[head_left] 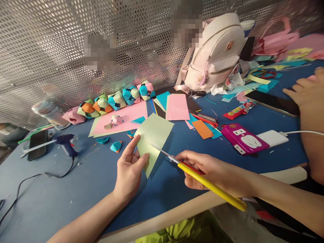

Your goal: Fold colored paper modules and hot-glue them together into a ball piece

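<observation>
My left hand (130, 163) pinches the left edge of a pale green sheet of paper (157, 130), thumb in front and fingers partly behind it. My right hand (202, 168) grips scissors (197, 175) with yellow and red handles. Their blades lie over the paper's right side and point left toward my left hand. Whether the blades have cut into the sheet I cannot tell. Behind the paper lie pink sheets (178, 107), and small blue and orange folded pieces (116, 146) sit to the left of my left hand.
Folded paper balls (116, 100) line the back near a bottle (49, 113). A glue gun (66, 143) with its cord and a phone (37, 145) lie left. At right are a purple power strip (243, 139), another phone (272, 102), a backpack (215, 54) and another person's hand (307, 89).
</observation>
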The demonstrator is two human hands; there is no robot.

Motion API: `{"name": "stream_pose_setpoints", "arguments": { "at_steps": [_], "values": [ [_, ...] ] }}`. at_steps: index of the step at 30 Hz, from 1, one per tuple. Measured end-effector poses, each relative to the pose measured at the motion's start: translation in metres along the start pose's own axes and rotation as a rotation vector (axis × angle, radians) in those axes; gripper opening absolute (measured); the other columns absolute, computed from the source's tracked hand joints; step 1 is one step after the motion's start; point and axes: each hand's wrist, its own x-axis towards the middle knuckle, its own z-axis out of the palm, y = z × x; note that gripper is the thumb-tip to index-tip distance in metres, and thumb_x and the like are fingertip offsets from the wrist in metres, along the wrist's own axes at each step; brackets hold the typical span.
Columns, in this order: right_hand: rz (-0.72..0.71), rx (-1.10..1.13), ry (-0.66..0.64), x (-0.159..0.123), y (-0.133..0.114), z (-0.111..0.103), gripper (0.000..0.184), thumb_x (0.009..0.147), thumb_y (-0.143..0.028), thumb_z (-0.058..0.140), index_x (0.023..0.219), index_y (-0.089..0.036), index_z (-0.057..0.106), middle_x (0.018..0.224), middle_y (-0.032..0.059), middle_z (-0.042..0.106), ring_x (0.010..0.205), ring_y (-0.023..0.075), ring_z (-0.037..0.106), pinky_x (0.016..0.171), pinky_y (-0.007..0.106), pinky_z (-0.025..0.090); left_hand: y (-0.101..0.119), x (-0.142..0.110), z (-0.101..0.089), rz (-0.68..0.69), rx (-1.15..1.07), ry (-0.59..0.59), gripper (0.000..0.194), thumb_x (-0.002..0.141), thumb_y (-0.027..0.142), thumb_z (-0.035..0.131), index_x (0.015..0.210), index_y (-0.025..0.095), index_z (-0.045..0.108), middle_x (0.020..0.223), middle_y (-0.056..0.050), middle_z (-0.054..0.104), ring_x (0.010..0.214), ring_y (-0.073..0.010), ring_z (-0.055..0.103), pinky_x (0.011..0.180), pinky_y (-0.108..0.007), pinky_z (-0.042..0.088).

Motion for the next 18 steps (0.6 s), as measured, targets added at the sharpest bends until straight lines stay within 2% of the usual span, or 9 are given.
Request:
{"name": "stream_pose_setpoints", "arguments": {
  "at_steps": [5, 12, 18],
  "values": [
    [0.037, -0.041, -0.001, -0.001, 0.0001, -0.0012, 0.053, 0.077, -0.051, 0.072, 0.116, -0.024, 0.049, 0.085, -0.0017, 0.052, 0.066, 0.0088, 0.037, 0.058, 0.021, 0.033, 0.0001, 0.0, 0.0007, -0.006, -0.021, 0.004, 0.06, 0.061, 0.021, 0.083, 0.118, 0.027, 0.067, 0.091, -0.002, 0.073, 0.083, -0.017, 0.069, 0.065, -0.021, 0.054],
    [0.045, -0.07, 0.016, -0.0032, -0.0065, 0.0008, 0.053, 0.076, -0.052, 0.073, 0.114, -0.023, 0.051, 0.081, -0.0028, 0.047, 0.067, 0.0091, 0.035, 0.058, 0.02, 0.034, 0.0004, -0.0006, 0.0009, -0.012, 0.001, 0.004, 0.06, 0.062, 0.022, 0.083, 0.12, 0.026, 0.066, 0.09, -0.003, 0.072, 0.085, -0.0177, 0.069, 0.065, -0.021, 0.054],
    [0.017, 0.003, 0.016, -0.0017, 0.0008, -0.0007, 0.053, 0.076, -0.054, 0.071, 0.114, -0.022, 0.053, 0.08, -0.0026, 0.048, 0.066, 0.0088, 0.037, 0.058, 0.02, 0.036, -0.0009, -0.0006, -0.0002, 0.0, 0.011, -0.014, 0.061, 0.063, 0.024, 0.082, 0.122, 0.026, 0.066, 0.087, -0.003, 0.072, 0.083, -0.0179, 0.069, 0.063, -0.021, 0.054]
  ]
}}
